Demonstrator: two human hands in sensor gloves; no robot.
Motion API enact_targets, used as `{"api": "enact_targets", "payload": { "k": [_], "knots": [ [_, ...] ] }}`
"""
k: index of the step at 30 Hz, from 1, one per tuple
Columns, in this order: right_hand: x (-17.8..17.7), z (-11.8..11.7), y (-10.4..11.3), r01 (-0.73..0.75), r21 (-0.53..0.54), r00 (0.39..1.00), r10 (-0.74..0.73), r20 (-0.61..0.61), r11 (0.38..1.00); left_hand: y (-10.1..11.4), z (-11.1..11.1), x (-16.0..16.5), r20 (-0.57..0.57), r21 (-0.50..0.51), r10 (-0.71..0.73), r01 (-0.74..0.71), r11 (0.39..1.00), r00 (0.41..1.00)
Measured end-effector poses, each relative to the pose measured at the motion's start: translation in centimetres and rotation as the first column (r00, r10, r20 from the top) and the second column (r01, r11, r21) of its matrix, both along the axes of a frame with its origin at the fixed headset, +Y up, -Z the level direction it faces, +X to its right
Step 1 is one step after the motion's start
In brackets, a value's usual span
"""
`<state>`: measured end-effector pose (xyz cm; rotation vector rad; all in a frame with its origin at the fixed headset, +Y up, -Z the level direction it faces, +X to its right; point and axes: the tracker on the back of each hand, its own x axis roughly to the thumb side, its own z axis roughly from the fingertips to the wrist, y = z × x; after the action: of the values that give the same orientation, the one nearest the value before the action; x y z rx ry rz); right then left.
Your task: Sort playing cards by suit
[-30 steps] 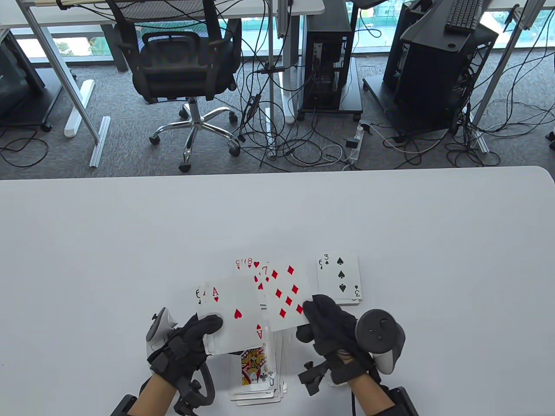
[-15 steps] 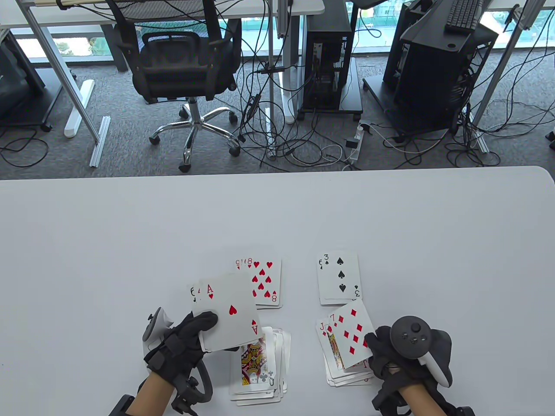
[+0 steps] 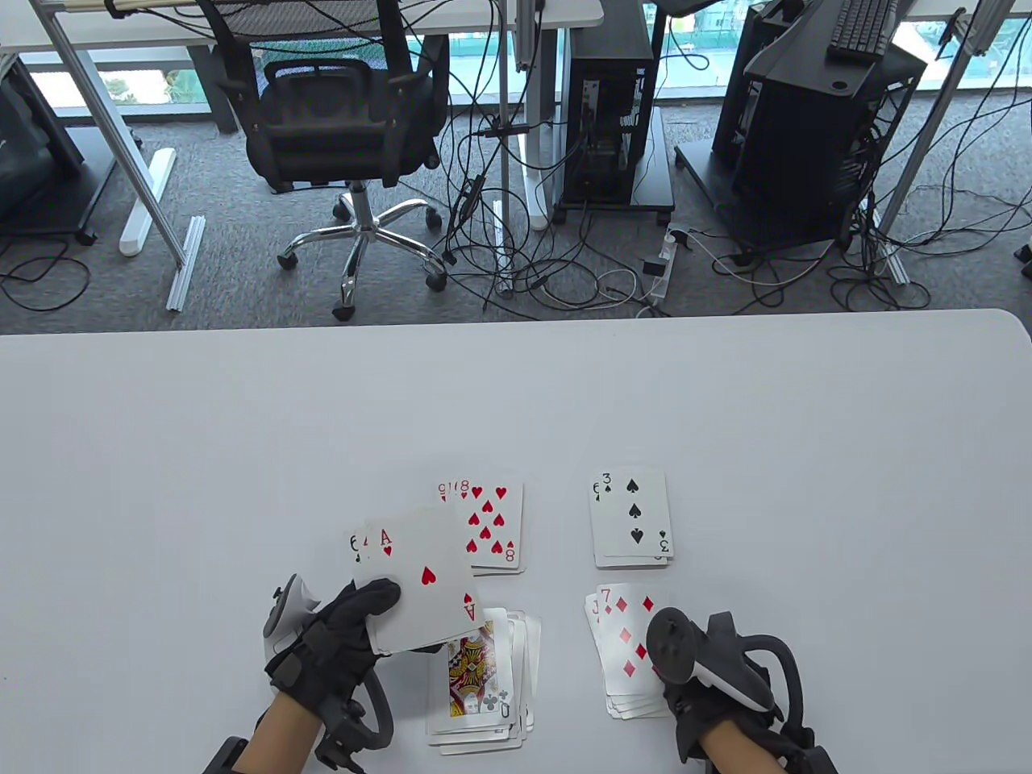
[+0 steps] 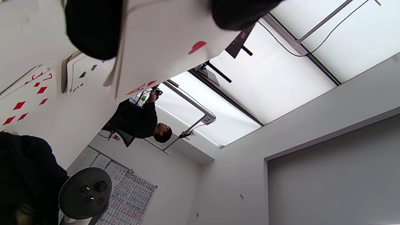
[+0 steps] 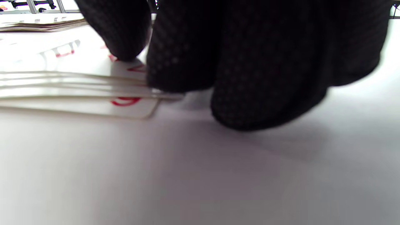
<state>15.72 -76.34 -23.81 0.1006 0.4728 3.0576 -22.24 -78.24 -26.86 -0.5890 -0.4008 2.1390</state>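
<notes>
The right hand (image 3: pixel 709 693) lays the seven of diamonds (image 3: pixel 627 645) on the diamond pile, fingers touching it, while the left hand (image 3: pixel 339 637) pinches the unsorted cards (image 3: pixel 419 584); I think the ace goes next to the hearts pile (image 3: pixel 488 528).

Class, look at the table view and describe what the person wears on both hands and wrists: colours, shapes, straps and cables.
Both the left hand and the right hand wear black fabric gloves covering the fingers. Each carries a strapped-on tracker: a round dark grey disc with small buttons on a white handle, plus a black ring. Black straps and brackets wrap both wrists. The forearms show no sleeves.
</notes>
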Motion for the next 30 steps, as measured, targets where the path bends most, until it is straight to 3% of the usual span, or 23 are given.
{"api": "enact_targets", "payload": {
  "k": [4,6,8,9,13,15,20,25,28,30],
  "knots": [
    [-1.9,-0.7,2.3,0.156,0.08,0.988,-0.155,-0.029,0.984,0.2,-0.1,-0.1,-0.002,0.009,0.003,-0.003,1.0,1.0],
    [-3.7,-1.1,3.5,0.315,0.113,0.948,-0.306,-0.088,0.942,0.1,-0.1,-0.1,-0.002,0.009,-0.003,0.003,1.0,1.0],
    [-5.9,-1.5,4.6,0.495,0.117,0.867,-0.481,-0.131,0.861,0.1,-0.1,-0.1,0.005,0.008,-0.013,0.013,1.0,1.0],
    [-7.3,-1.7,5.0,0.606,0.089,0.792,-0.588,-0.166,0.791,0.0,-0.1,0.0,0.009,0.005,-0.013,0.013,1.0,1.0],
    [-11.8,-2.3,5.8,0.807,0.037,0.58,-0.781,-0.233,0.589,0.0,0.0,0.1,0.015,0.004,-0.004,0.004,1.0,1.0],
    [-13.4,-2.5,5.9,0.814,0.038,0.566,-0.777,-0.274,0.58,0.0,-0.1,0.0,0.014,0.01,-0.008,0.008,1.0,1.0],
    [-15.7,-2.6,5.7,0.779,0.073,0.611,-0.727,-0.314,0.623,-0.1,-0.1,0.1,0.025,0.011,-0.012,0.011,1.0,1.0],
    [-15.6,-2.9,5.6,0.807,0.197,0.589,-0.741,-0.322,0.557,0.0,-0.1,0.2,0.027,0.014,-0.001,0.0,1.0,1.0],
    [-15.4,-3.0,5.5,0.82,0.199,0.573,-0.757,-0.314,0.537,0.0,0.0,0.2,0.029,0.009,0.015,-0.015,1.0,0.999],
    [-15.4,-3.4,5.4,0.809,0.184,0.587,-0.751,-0.304,0.558,0.1,0.0,0.2,0.023,0.011,0.0,0.0,1.0,1.0]
  ]
}}
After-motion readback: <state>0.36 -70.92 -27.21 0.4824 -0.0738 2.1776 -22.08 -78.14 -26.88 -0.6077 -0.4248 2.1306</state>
